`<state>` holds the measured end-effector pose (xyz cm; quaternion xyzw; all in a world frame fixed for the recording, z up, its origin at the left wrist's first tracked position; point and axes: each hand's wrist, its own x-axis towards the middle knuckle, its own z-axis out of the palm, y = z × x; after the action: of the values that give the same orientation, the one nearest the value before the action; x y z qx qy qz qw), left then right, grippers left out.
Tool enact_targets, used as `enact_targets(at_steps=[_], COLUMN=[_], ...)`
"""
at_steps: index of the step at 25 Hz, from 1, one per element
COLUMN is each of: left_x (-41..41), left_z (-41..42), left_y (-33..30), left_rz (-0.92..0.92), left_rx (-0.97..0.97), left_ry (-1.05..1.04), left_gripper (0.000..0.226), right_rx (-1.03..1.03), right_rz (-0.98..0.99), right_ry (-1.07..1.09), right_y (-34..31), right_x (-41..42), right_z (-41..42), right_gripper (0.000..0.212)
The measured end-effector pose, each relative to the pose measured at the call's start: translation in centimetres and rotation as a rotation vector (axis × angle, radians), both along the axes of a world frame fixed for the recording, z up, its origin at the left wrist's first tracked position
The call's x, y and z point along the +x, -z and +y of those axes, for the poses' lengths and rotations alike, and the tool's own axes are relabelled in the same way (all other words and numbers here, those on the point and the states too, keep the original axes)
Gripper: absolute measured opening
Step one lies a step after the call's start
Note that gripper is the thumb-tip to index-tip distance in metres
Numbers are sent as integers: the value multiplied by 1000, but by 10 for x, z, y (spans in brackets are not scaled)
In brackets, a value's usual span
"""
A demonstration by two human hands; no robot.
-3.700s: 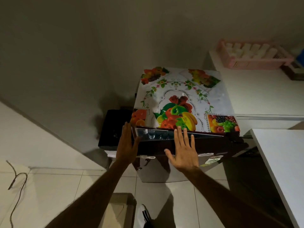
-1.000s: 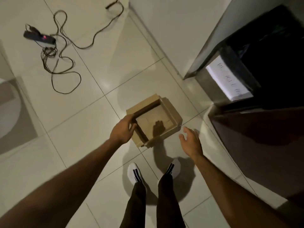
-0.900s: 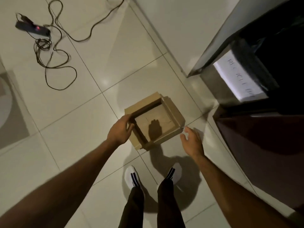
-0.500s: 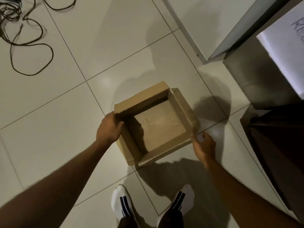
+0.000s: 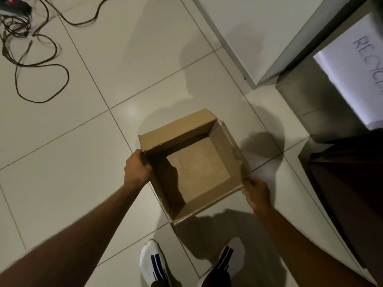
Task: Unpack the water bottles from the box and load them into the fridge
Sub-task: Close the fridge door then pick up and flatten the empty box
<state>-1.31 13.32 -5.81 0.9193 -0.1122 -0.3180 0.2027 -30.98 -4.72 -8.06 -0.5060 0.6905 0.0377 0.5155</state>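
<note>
Two hands grip an empty cardboard box [image 5: 199, 172] on the tiled floor [image 5: 83, 162]: left hand [image 5: 137, 169] clasping its left wall, right hand [image 5: 256, 191] pinching its right corner.

Pale glossy floor tiles [image 5: 78, 179] with thin grout lines, carrying an open cardboard box [image 5: 199, 175], empty inside. Up and far left of the box, a loose dark cable [image 5: 41, 65] in loops with a black plug block [image 5: 14, 6] at its end; up and right of the box, a metal bin [image 5: 323, 96] bearing a white handwritten label [image 5: 356, 75]. Just below the box, two white shoes [image 5: 153, 264] with dark stripes.
</note>
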Motion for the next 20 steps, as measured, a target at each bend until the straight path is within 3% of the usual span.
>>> enact_targets(at_steps=[6,11,14,17,20], left_x=[3,17,18,19,21], left_z=[6,23,43,64,77], left_y=[-184,-389,-516,-621,-695], left_rz=[-32,-134,-158,-212,-280], left_rx=[-160,-277,-337,-398,-488], left_ry=[-10,59,103,151,226], left_gripper=[38,36,36,34,36], right_rx=[74,11,6,-98,-255], right_rz=[-71,-181,-280,-386,-333], right_ry=[37,65,52,2,-197], right_y=[-183,-393,-515,-623,-695], right_x=[-17,-25,-25,-18,-4], right_z=[3,23,45,70,88], right_gripper=[20,5,55,56,73])
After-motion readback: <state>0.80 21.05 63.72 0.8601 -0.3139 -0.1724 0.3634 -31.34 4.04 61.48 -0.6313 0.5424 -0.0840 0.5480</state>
